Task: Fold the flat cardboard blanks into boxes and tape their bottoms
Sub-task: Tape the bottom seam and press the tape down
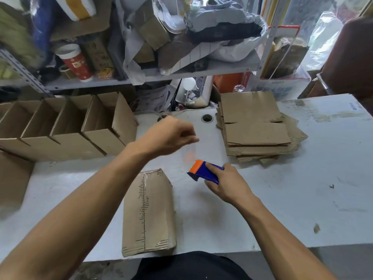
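A folded cardboard box [148, 213] lies near the table's front edge, seam side up. My right hand [228, 184] grips a blue and orange tape dispenser [202, 171] just right of the box's far end. My left hand [169, 136] is raised above the table, beyond the box, with its fingers curled. It pinches the end of a faint strip of clear tape [190, 153] that runs down to the dispenser. A stack of flat cardboard blanks [256, 128] lies at the back right of the table.
A row of several open folded boxes [66, 126] stands along the left back. A round cable hole [207, 118] sits in the white table [302, 178] near its back edge. Behind it are cluttered metal shelves [153, 77].
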